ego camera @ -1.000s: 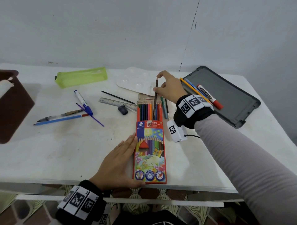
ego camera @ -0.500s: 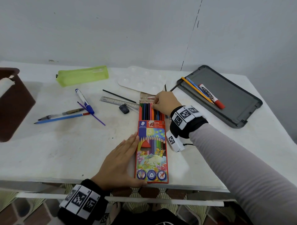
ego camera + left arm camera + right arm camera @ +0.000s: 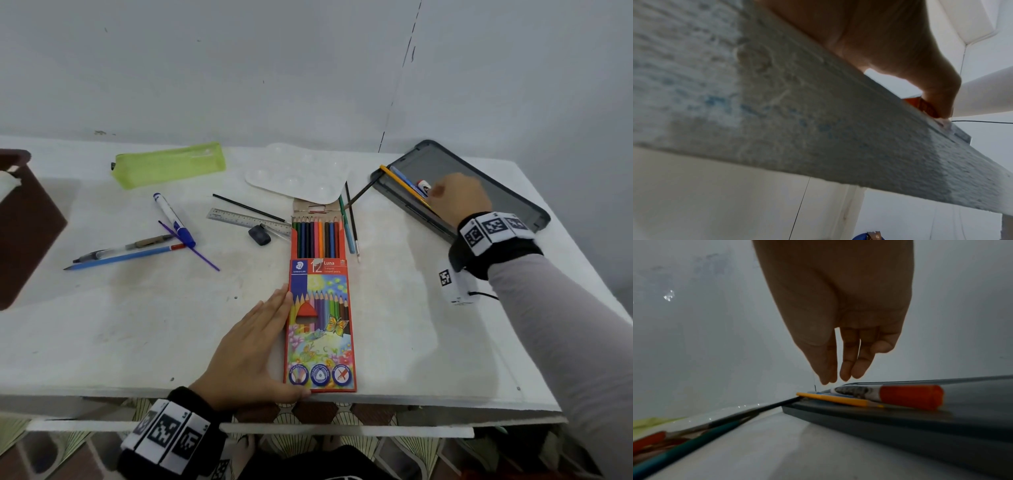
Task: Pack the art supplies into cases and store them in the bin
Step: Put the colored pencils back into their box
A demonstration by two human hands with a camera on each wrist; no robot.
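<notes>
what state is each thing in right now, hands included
pencil box: flap open, pencil ends sticking out
left hand: flat, pressed against the box's side
right hand: empty, fingers hanging above the yellow pencil
grey case: open, red-capped marker inside
green pouch: lying flat

A white tabletop (image 3: 102,325) is carrying the supplies; a red coloured-pencil box (image 3: 320,325) is lying open at the near edge, with a green pencil (image 3: 346,226) and a thin brush (image 3: 352,222) just beside it; a steel ruler (image 3: 246,219) and a dark eraser (image 3: 259,235) are sitting to its left; further left, a blue marker (image 3: 173,219) is lying beside a blue pencil (image 3: 126,256); a lime pencil pouch (image 3: 168,164), a white palette (image 3: 298,174) and a grey case (image 3: 507,192) are lining the far side.
</notes>
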